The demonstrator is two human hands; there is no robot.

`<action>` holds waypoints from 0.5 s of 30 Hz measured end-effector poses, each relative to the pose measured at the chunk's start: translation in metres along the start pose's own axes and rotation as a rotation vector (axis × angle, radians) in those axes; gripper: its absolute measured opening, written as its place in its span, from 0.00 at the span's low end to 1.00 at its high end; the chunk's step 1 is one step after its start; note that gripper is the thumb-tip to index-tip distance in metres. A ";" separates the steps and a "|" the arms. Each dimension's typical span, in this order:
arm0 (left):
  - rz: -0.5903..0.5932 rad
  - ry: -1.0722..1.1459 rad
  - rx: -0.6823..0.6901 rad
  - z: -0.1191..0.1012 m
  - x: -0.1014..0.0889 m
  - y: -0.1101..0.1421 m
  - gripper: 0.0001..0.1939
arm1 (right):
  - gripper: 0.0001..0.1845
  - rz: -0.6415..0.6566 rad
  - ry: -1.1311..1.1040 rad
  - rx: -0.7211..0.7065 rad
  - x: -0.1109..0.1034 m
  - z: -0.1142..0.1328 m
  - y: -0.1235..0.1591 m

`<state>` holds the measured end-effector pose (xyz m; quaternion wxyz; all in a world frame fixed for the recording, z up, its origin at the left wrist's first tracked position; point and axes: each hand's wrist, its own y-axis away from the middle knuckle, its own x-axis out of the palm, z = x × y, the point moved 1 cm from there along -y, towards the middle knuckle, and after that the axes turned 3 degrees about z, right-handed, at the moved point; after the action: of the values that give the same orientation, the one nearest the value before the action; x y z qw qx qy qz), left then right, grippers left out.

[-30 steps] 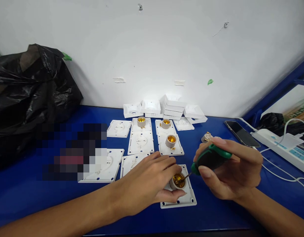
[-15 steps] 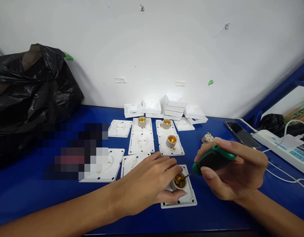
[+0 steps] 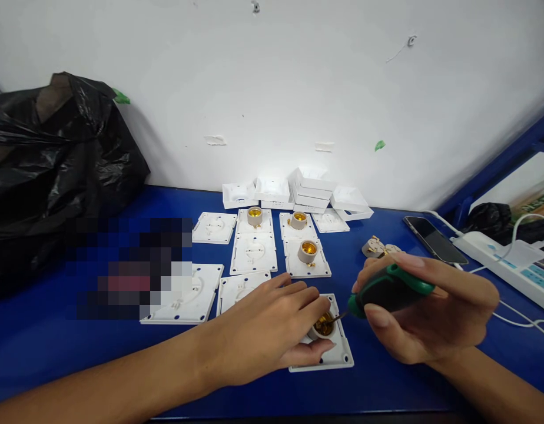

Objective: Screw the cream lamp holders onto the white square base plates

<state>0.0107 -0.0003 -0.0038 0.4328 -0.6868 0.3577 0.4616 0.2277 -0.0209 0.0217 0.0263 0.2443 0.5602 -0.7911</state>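
Note:
My left hand (image 3: 283,327) is closed around a lamp socket (image 3: 324,331), a pale ring with a brass-coloured threaded inside. Beneath the socket lies a white square plate (image 3: 340,353) on the blue table. In my right hand (image 3: 435,318) is a screwdriver (image 3: 393,288) with a green and black handle, held at a slant. Its thin shaft reaches down to the left, with the tip inside the socket. My fingers hide the socket's left side and part of the plate.
Several white plates (image 3: 254,253) lie farther back, some bearing a lamp socket (image 3: 307,252). White box covers (image 3: 314,179) are stacked against the wall. Loose sockets (image 3: 373,246), a phone (image 3: 433,238) and a power strip (image 3: 510,268) are on the right. A black bag (image 3: 55,176) stands left.
My right hand and the screwdriver handle have shifted to the right, and the shaft slants lower. More of the loose sockets behind shows. My left hand still grips the socket.

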 end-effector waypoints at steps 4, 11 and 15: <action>0.014 -0.014 0.013 -0.001 -0.001 -0.001 0.12 | 0.40 0.051 0.060 0.010 -0.001 0.003 0.000; 0.035 -0.010 0.018 -0.002 -0.002 0.000 0.11 | 0.41 0.081 0.079 0.003 -0.001 0.006 -0.006; 0.045 -0.022 0.012 -0.003 -0.002 0.000 0.11 | 0.40 0.094 0.097 0.002 0.000 0.007 -0.008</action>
<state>0.0114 -0.0029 -0.0010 0.4301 -0.6709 0.3710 0.4767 0.2231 -0.0243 0.0303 0.0358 0.3085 0.5480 -0.7767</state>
